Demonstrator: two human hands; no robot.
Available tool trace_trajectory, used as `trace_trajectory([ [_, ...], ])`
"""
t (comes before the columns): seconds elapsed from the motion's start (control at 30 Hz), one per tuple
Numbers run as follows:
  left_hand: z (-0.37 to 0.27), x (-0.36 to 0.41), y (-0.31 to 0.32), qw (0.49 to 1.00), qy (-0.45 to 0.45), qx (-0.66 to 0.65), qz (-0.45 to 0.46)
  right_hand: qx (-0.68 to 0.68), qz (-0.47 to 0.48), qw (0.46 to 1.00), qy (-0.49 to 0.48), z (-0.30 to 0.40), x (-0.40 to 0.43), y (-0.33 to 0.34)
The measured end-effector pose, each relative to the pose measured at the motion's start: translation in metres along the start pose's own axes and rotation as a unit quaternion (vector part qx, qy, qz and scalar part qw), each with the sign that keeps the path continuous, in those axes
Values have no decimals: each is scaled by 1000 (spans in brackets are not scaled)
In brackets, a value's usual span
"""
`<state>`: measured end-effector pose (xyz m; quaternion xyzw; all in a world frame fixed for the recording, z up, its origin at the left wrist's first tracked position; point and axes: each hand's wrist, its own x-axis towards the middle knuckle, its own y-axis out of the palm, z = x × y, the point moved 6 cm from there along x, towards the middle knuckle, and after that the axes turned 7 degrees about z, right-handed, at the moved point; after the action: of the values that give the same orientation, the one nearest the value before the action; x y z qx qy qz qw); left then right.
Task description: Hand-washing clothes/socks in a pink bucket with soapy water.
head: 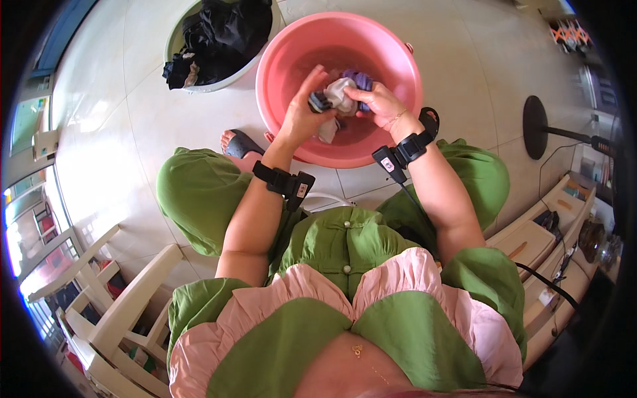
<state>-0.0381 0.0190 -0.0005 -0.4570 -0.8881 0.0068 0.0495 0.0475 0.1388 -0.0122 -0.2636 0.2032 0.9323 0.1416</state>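
A pink plastic tub (278, 54) holding water stands on the floor between my feet. Above the water my right hand (385, 105) grips a bunched white cloth (341, 95) together with a purple cloth (359, 79), thumb on the white one. My left hand (307, 112) is at the left of the bunch, fingers raised and spread, with a dark striped cloth (319, 102) between thumb and palm; how firmly it is held is unclear. Another pale piece of cloth (327, 130) hangs below that hand, over the water.
A pale round tub (224, 85) with black clothes (229, 35) stands at the upper left, close beside the pink one. A black round stand base (535, 127) is on the tiles at right. Pale wooden furniture (134, 293) flanks me on the left, and a cream bench (527, 244) on the right.
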Motion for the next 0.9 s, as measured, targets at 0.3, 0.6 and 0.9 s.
trace_trajectory([
  [0.3, 13, -4, -21, 940, -229, 250, -24, -602, -135, 784, -72, 52, 1, -40],
  [0.6, -11, -18, -66, 954, -86, -72, -278, -577, -175, 771, -207, 82, -10, -17],
  [0.9, 46, -62, -110, 893, -163, -80, -412, -557, -144, 789, -216, 80, -5, -10],
])
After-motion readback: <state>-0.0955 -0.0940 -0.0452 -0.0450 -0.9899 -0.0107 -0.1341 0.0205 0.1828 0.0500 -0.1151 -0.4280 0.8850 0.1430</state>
